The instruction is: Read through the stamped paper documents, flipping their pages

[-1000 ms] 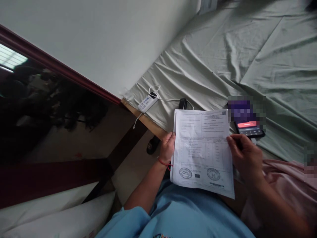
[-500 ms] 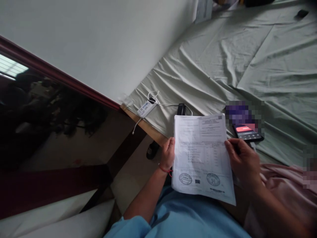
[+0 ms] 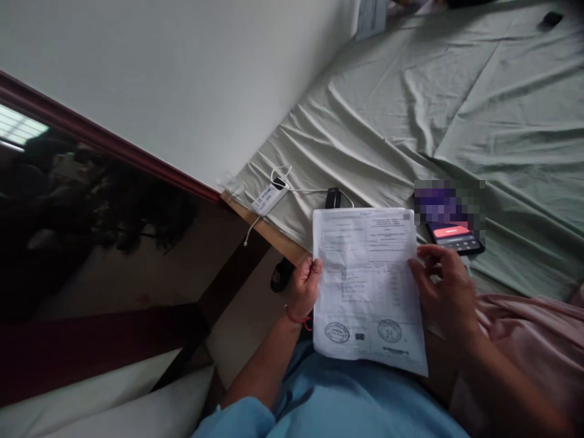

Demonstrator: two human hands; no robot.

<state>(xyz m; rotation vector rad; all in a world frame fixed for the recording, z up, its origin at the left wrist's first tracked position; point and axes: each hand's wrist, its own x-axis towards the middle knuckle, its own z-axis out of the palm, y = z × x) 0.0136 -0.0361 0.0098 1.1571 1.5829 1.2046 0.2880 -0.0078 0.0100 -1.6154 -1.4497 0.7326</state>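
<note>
I hold a stack of printed papers with two round stamps near the bottom, above my lap. My left hand, with a red string at the wrist, grips the stack's left edge. My right hand pinches the right edge, thumb on top. Just beyond my right hand a black phone lies on the bed with its screen lit.
A pale green sheet covers the bed. A white power bank with a cable and a small black object lie at the bed's corner. A white wall stands on the left, a dark red-framed glass panel below it, and pink cloth on the right.
The papers shifted slightly left and lower in view. My right hand's fingers adjusted on the right edge. The view itself moved a little.
</note>
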